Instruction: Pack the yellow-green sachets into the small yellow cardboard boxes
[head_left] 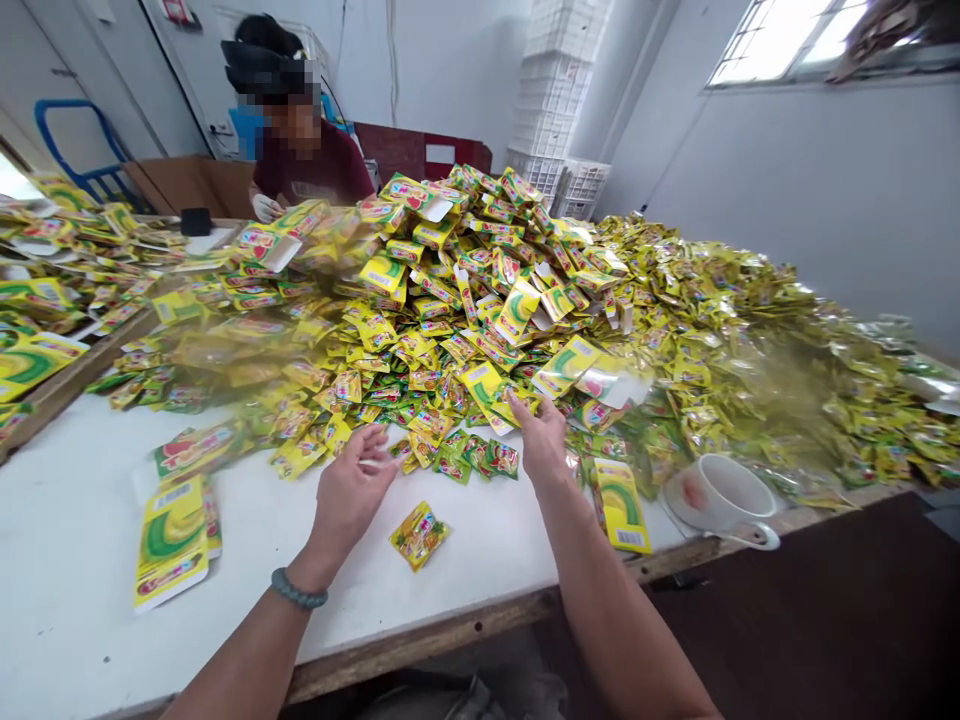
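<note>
Left hand (351,492) hovers loosely open beside the sachet pile (450,330). Right hand (544,440), fingers spread, touches its edge (a loose sachet (419,535) lies between them) on the white table (75,560) in a pale-walled room.

Readable text: we make out none | flat yellow card (171,540) — barcode and red logo band, lettering too blurred for us | right-hand card (621,505): barcode only | loose sachet (419,535) — print too small to read
</note>
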